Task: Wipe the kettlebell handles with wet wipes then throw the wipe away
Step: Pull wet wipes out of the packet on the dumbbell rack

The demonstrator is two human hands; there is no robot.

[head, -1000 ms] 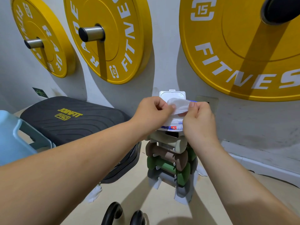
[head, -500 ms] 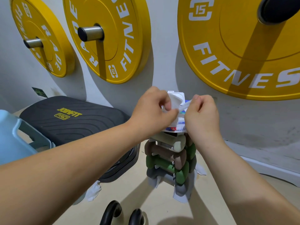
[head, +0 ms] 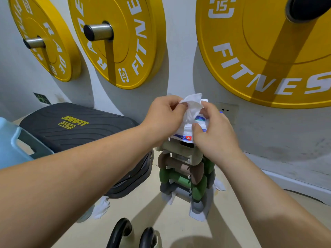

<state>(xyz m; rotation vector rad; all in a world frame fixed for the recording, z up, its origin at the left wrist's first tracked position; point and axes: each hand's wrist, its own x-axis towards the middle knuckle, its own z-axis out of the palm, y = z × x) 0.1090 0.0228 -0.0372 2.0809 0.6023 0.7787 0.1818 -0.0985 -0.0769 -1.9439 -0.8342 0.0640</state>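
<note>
- The crumpled white wet wipe sits at frame centre, rising out of the white printed wipes packet atop the stacked dumbbell rack.
- The left hand pinches the wipe's upper edge; the right hand pinches it while pressing the packet down.
- Compared with a second ago, the wipe stands higher and more drawn out.
- The two black kettlebell handles at bottom centre appear unwiped; wiping and binning remain.

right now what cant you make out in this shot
Head view only:
- wipes pack: label mostly hidden by both hands and the wet wipe.
- kettlebell handles: bodies cut off by the bottom edge.
- dumbbell rack: top hidden under the pack and right hand.
</note>
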